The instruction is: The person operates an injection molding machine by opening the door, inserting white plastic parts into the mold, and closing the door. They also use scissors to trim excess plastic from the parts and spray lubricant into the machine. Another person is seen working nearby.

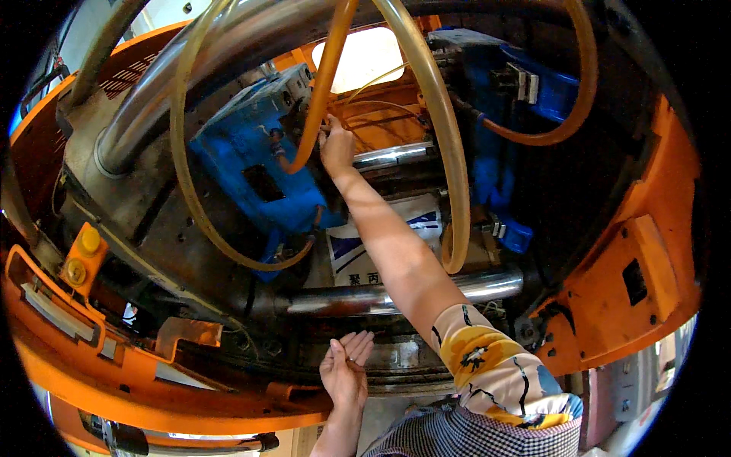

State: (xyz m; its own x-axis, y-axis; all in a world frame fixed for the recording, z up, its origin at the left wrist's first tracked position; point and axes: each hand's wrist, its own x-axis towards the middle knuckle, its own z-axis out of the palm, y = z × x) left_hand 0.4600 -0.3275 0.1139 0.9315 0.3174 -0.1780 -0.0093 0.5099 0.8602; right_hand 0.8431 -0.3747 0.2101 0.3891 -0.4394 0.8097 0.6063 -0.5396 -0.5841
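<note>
My right hand [337, 149] reaches deep into the machine, at the inner face of the blue mould block [255, 164] on the left. Its fingers are bent in beside an amber hose [318, 103]; what they grip, if anything, is hidden. Low in the middle, my left hand [346, 373] is held palm up with the fingers stretched and slightly cupped. A tiny dark spot shows at its fingers, too small to name. Beneath my right forearm lies a white printed sack [352, 255], between the two mould halves. The other blue mould half [491, 141] stands on the right.
Shiny steel tie bars [495, 286] cross in front and behind. Clear yellowish hoses [449, 137] loop down close to my right arm. Orange guards [632, 289] frame the opening. A yellow button box [82, 257] sits at the left.
</note>
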